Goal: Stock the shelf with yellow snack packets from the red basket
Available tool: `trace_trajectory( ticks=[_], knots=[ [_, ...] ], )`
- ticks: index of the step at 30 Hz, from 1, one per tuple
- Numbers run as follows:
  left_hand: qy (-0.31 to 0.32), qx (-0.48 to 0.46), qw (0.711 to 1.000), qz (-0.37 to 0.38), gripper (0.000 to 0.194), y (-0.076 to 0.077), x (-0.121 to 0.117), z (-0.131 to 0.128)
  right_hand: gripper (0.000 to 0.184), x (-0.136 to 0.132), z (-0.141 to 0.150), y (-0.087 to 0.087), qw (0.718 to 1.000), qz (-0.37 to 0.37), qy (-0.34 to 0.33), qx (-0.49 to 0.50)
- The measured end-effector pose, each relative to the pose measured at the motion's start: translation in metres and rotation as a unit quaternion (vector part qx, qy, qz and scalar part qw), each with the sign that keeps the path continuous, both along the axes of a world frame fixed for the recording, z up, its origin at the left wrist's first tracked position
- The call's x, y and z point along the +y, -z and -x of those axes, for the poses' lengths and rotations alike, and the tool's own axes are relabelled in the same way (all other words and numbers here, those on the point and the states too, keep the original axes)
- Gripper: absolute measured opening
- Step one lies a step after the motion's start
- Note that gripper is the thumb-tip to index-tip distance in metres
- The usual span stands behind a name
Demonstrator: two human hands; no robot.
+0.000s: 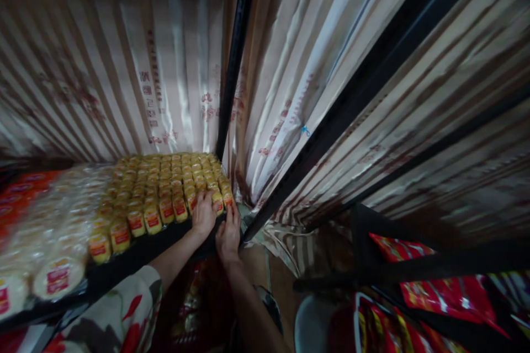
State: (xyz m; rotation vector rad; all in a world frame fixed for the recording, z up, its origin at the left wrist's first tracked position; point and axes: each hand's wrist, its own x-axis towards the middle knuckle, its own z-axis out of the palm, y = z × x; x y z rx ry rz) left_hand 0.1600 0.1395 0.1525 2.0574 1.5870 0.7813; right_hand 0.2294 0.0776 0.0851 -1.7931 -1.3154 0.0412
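Many small yellow wrapped cakes [153,216] with red labels stand in tight rows on a dark shelf [136,253]. Over the front of the rows, near the right end, my left hand [203,214] has its fingers curled on one of these packets. Close beside it, my right hand [228,236] comes up from below, fingers closed against the packet at the front right corner. Part of its grip is hidden. Left of the yellow rows lie clear-wrapped pale round cakes [62,276] with red labels.
A black upright post [236,60] stands behind the rows, and a slanting black post [331,121] rises at right. Printed striped sheeting [174,83] hangs behind. Orange packs [25,193] lie far left; red snack bags [451,295] sit lower right. A reddish crate [192,309] is under the shelf.
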Motion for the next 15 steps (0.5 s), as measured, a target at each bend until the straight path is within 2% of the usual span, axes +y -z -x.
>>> trace_trajectory(
  ticks=[4, 8, 15],
  knots=[
    [0.011, -0.042, 0.998, -0.037, 0.043, 0.006, 0.0, 0.002, 0.062, 0.002, 0.001, 0.0, 1.0, 0.002, 0.008, 0.001],
    [0.022, -0.056, 0.996, -0.066, 0.039, 0.012, 0.0, 0.006, 0.063, 0.003, 0.0, 0.001, 1.0, -0.005, 0.004, 0.0],
    [0.027, 0.019, 0.998, -0.055, 0.024, 0.015, 0.0, 0.008, 0.065, 0.003, 0.0, -0.003, 1.0, 0.001, 0.002, -0.001]
  ],
)
